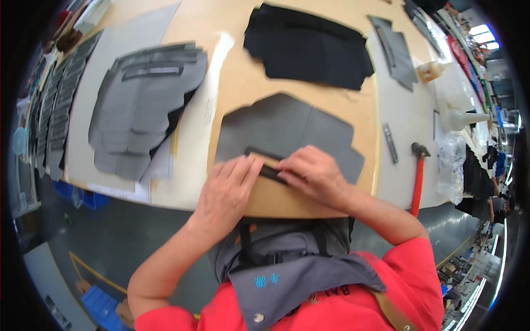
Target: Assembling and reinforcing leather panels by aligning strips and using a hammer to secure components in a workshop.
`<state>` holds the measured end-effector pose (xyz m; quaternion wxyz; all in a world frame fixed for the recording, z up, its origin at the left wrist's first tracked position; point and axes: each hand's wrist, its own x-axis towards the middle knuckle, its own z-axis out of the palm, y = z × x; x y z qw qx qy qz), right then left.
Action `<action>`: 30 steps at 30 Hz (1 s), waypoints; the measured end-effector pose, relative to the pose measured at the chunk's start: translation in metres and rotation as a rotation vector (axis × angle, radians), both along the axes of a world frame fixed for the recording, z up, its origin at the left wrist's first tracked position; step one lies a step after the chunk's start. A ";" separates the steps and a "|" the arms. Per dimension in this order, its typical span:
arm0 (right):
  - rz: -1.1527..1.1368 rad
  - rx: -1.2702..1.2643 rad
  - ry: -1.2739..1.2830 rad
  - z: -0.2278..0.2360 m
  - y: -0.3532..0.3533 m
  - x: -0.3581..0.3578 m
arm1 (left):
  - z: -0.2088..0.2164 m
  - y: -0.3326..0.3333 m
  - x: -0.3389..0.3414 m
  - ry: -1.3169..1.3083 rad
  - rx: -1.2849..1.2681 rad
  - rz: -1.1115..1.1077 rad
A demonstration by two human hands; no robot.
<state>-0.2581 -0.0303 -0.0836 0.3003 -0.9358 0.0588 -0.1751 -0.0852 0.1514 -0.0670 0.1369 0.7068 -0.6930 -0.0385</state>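
A grey, shaped fabric panel (281, 118) lies on the tan board in front of me. Along its near edge runs a narrow dark strip (271, 174). My left hand (229, 185) has its fingers pressed together at the strip's left end. My right hand (314, 174) pinches the strip farther right, thumb and fingers closed. Between the hands a bit of tan shows beside the strip, and a second dark edge (255, 150) lies just beyond. My fingers hide both ends of the strip.
Black fabric pieces (309, 47) are stacked at the far side. Grey panels (143, 110) lie in a pile to the left. On the right are a red-handled hammer (418, 176), a grey cutter-like tool (390, 143), a bottle (430, 70) and a white nozzle bottle (461, 118).
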 end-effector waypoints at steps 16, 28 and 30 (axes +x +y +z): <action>0.053 -0.162 -0.049 -0.012 0.000 -0.011 | -0.001 0.003 -0.001 0.048 0.056 -0.009; 0.036 -0.079 -0.065 -0.006 -0.007 -0.010 | -0.004 0.005 -0.022 0.005 0.033 0.019; 0.014 0.018 -0.037 -0.004 -0.008 -0.012 | -0.003 0.005 -0.022 0.036 0.033 0.020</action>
